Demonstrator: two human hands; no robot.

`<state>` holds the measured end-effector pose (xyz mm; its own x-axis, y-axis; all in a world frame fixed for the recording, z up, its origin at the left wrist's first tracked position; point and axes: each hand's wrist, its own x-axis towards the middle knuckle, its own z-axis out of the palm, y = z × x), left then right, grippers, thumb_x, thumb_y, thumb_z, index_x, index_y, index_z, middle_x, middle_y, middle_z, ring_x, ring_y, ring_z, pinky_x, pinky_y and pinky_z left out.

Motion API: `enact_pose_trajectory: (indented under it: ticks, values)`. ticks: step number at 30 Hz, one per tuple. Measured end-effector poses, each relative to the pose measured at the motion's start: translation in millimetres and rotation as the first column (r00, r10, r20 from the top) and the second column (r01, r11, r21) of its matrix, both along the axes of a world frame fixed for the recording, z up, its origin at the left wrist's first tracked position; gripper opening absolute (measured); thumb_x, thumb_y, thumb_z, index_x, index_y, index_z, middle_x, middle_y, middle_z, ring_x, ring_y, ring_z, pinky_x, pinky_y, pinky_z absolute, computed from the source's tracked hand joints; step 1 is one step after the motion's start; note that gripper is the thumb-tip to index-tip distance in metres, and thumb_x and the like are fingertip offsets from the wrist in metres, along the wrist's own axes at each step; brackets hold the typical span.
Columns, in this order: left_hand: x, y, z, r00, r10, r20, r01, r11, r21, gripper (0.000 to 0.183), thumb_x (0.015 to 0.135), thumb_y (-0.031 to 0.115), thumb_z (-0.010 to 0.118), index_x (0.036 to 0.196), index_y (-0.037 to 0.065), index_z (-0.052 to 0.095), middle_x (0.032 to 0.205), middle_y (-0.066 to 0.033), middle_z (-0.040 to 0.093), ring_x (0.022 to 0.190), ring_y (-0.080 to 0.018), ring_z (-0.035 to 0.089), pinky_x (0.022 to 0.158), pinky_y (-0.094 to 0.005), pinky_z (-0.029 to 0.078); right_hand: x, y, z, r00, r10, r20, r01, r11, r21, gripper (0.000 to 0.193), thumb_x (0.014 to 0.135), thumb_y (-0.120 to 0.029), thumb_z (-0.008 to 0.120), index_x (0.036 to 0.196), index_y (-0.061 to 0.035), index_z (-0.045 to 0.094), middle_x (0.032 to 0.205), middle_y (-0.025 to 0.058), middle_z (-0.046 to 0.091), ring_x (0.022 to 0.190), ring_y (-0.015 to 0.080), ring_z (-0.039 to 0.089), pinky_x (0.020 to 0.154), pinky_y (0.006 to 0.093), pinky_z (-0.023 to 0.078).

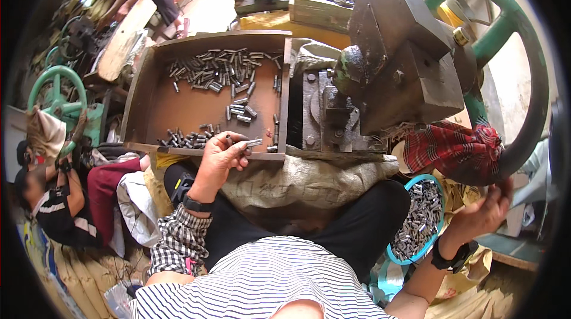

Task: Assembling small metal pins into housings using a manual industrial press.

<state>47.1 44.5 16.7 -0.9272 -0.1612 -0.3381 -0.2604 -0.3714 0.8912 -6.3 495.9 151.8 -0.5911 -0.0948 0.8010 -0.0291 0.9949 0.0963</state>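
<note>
My left hand (221,159) is above the near right part of a shallow open tray (156,90), pinching a small metal sleeve (254,142) between thumb and fingers. Short metal sleeves (217,69) are heaped at the tray's far side, with a darker pile (184,138) along its near side. On the right, my right hand (485,212) is raised with fingers stretched toward the lower rim of a green handwheel (532,99). Its fingertips are at the rim, just below a red plaid cloth (452,149) tied there. Whether they press on it is hard to see.
A dark press (395,63) with a bolted base (321,110) stands right of the tray. Beside my right knee is a blue-rimmed basin (441,206) full of metal pieces. A wooden box (318,15) of parts sits behind. Two other people are at the left, near another green wheel (56,90).
</note>
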Motion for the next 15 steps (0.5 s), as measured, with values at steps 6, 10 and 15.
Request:
enact_pose_trajectory:
  ticks: [6, 10, 15]
  values:
    - [-32.7, 37.9, -0.2, 0.998, -0.064, -0.020, 0.065, 0.997, 0.042, 0.017, 0.086, 0.009, 0.062, 0.099, 0.000, 0.056, 0.080, -0.0079, 0.061, 0.060, -0.0112, 0.059, 0.050, -0.0195, 0.047, -50.5, -30.4, -76.4, 0.807, 0.449, -0.384, -0.502, 0.176, -0.847, 0.034, 0.083, -0.012, 0.064, 0.113, 0.0020, 0.056, 0.112, 0.0107, 0.059, 0.098, 0.0200, 0.057, 0.081, 0.0332, 0.050]
    - [-80.5, 55.4, -6.8, 0.990, -0.116, -0.075, 0.118, 0.993, 0.024, 0.018, 0.086, 0.011, 0.062, 0.099, -0.001, 0.056, 0.080, -0.0078, 0.061, 0.062, -0.0110, 0.060, 0.052, -0.0193, 0.049, -49.4, -19.2, -63.2, 0.797, 0.439, -0.415, -0.490, 0.068, -0.869, 0.038, 0.081, -0.009, 0.066, 0.116, 0.0011, 0.055, 0.115, 0.0105, 0.058, 0.100, 0.0209, 0.057, 0.085, 0.0345, 0.048]
    - [-129.4, 61.5, -32.5, 0.988, -0.122, -0.094, 0.119, 0.992, -0.033, 0.017, 0.087, 0.013, 0.062, 0.097, 0.000, 0.057, 0.081, -0.0066, 0.063, 0.064, -0.0105, 0.063, 0.052, -0.0186, 0.051, -50.6, -4.3, -9.7, 0.864, 0.465, -0.192, -0.335, 0.248, -0.909, 0.042, 0.083, -0.003, 0.061, 0.125, -0.0017, 0.054, 0.125, 0.0152, 0.052, 0.110, 0.0249, 0.053, 0.092, 0.0356, 0.044]
